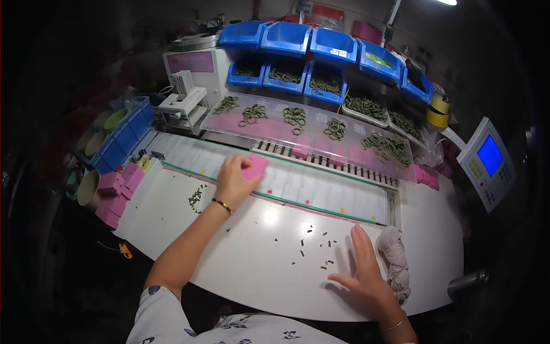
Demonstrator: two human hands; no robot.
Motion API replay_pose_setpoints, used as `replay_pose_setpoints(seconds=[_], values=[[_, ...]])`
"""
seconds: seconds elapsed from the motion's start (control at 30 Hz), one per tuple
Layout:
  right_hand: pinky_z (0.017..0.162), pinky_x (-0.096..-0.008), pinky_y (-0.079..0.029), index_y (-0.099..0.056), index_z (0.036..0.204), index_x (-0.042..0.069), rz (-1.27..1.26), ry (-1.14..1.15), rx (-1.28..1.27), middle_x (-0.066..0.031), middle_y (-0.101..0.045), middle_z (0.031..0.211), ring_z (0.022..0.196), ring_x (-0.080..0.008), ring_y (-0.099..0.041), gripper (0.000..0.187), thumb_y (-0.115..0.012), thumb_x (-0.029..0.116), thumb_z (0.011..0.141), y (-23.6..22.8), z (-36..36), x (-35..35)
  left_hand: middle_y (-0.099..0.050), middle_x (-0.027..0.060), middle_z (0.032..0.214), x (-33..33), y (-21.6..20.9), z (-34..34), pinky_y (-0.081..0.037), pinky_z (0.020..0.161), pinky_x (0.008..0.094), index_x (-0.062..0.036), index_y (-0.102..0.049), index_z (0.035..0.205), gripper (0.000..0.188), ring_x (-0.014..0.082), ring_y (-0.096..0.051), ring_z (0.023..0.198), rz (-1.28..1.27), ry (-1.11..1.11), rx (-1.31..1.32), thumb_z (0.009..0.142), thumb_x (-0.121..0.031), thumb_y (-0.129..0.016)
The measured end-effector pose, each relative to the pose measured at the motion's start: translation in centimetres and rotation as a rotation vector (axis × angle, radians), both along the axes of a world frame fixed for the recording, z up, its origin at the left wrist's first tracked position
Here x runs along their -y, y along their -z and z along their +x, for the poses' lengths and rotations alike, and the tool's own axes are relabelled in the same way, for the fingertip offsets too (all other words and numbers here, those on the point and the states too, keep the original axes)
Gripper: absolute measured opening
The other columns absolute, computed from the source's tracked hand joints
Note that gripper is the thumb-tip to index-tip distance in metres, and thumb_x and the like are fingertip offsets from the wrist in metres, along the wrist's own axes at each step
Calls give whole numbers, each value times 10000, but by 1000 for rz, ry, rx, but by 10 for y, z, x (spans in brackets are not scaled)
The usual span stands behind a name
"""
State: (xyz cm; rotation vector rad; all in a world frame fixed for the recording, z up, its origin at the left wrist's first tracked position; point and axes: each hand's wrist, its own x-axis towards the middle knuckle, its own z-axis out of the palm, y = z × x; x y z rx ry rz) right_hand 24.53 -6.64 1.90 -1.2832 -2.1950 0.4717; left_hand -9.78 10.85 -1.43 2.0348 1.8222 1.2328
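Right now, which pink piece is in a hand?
The pink piece in the left hand, at the green-edged strip. The others, such as the stack at the left of the table, have no hand on them.

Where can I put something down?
On the white table, near its front edge, between the left forearm and right hand, or right of the rolled cloth. Pink blocks crowd the left end; green rings crowd the clear shelf.

Left fingers (239,163) curl in a grip while right fingers (360,241) extend, thumb (344,281) apart.
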Motion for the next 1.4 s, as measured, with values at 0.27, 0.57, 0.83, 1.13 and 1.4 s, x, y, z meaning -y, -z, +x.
replay_pose_setpoints(seconds=[0.27, 0.57, 0.83, 1.13, 1.4], values=[[1179, -552, -46, -244, 1488, -78, -133, -11, 448, -333, -188, 1547, 1474, -452, -115, 1011, -565, 647, 862, 12, -14, 3, -581, 143, 1115, -32, 5, -48, -439, 954, 441, -81, -651, 1030, 370, 340, -535, 1096, -89, -317, -235, 813, -366, -745], [1214, -453, -96, -248, 1499, -48, 58, -261, 320, -260, -238, 1564, 1485, -355, -175, 889, -493, 587, 928, 38, -122, -76, -636, 173, 1063, 90, -22, -16, -504, 868, 436, 8, -618, 1047, 175, 353, -617, 987, 349, 308, 18, 891, -70, -627], [1184, -394, -228, -205, 1522, -17, -121, -529, -201, -233, -294, 1551, 1449, -332, -285, 763, -520, 423, 983, 45, -239, -112, -577, 196, 1261, 215, 19, 77, -414, 1059, 441, 9, -579, 1226, 435, 335, -502, 1254, 28, 1161, -236, 989, -346, -496], [1165, -375, -281, -373, 1480, 39, -80, -266, -310, -194, -356, 1540, 1431, -321, -339, 606, -606, 258, 965, -17, -124, -122, -404, 274, 1449, 114, 12, 56, -175, 1187, 497, 47, -394, 1410, 767, 362, -340, 1397, -160, 675, -417, 881, -476, -576], [1162, -358, -266, -412, 1453, 5, 3, 384, -208, -190, -387, 1525, 1419, -295, -363, 530, -565, 184, 978, -12, 110, -90, -239, 172, 1595, 89, -6, -50, -38, 1200, 524, 26, -251, 1511, 837, 260, -182, 1496, -378, 290, -669, 919, -487, -547]])
